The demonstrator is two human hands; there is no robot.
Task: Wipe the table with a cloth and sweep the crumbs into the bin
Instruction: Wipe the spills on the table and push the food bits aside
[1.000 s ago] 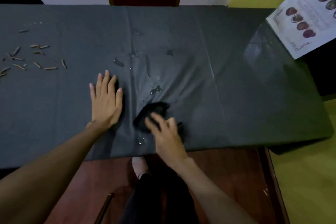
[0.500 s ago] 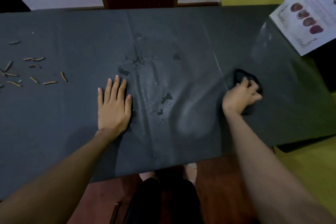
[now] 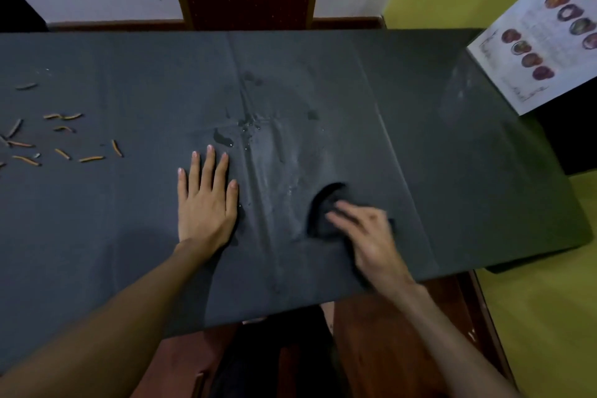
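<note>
The left hand point(image 3: 205, 203) lies flat, fingers straight, on the tabletop point(image 3: 468, 187). Just right of it, the blurred right hand point(image 3: 368, 236) presses a dark cloth point(image 3: 324, 213); crumbs point(image 3: 61, 139) lie well left.

right hand point(image 3: 368, 236) blurred; cloth point(image 3: 326, 213) half-hidden

Head view — steeply down, close over table point(image 3: 97, 236).

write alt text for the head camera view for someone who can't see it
A person's right hand presses a dark cloth onto a table with a dark grey cover, beside water droplets, while the left hand lies flat on the cover. Crumbs lie scattered at the far left, and a printed sheet sits at the right corner.
</note>
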